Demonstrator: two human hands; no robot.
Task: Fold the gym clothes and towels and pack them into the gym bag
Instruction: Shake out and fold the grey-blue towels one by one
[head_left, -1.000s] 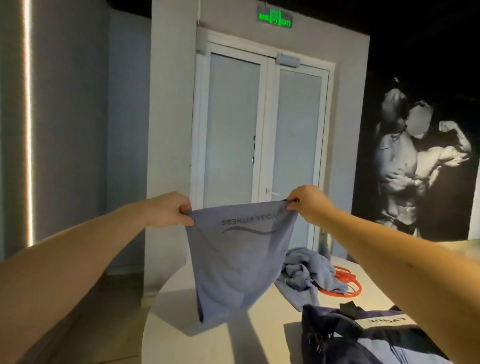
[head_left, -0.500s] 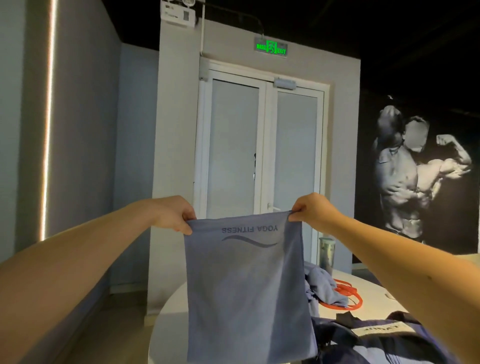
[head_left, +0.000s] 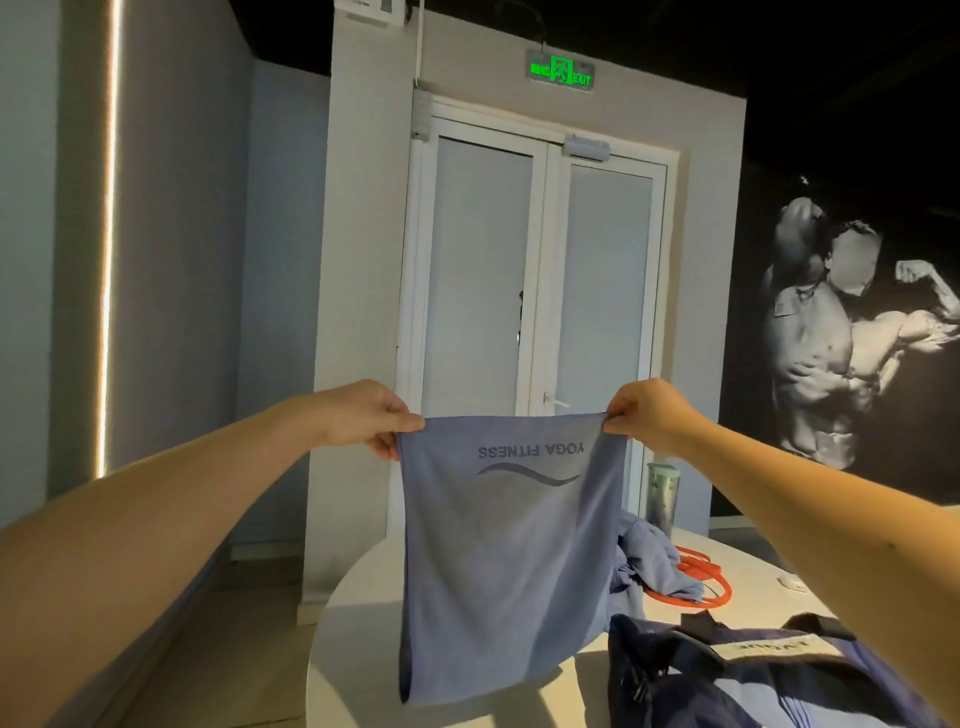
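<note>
Blue towel (head_left: 506, 561) w/ upside-down logo hangs flat; left hand (head_left: 363, 415) & right hand (head_left: 647, 413) pinch top corners.

Towel (head_left: 506, 561) above table (head_left: 353, 644), left of bag (head_left: 727, 680)

Both my arms bare, stretched forward, raised in front of me. Forearms come in from lower left and lower right, converging toward middle. My left hand (head_left: 370, 415): back of hand up, fingers curled, thumb and fingers pinching upper left corner of towel (head_left: 504, 551). My right hand (head_left: 648, 413): mirrors left, fingers curled under, pinching upper right corner. Hands level with each other, well apart. Wrists roughly straight.
</note>
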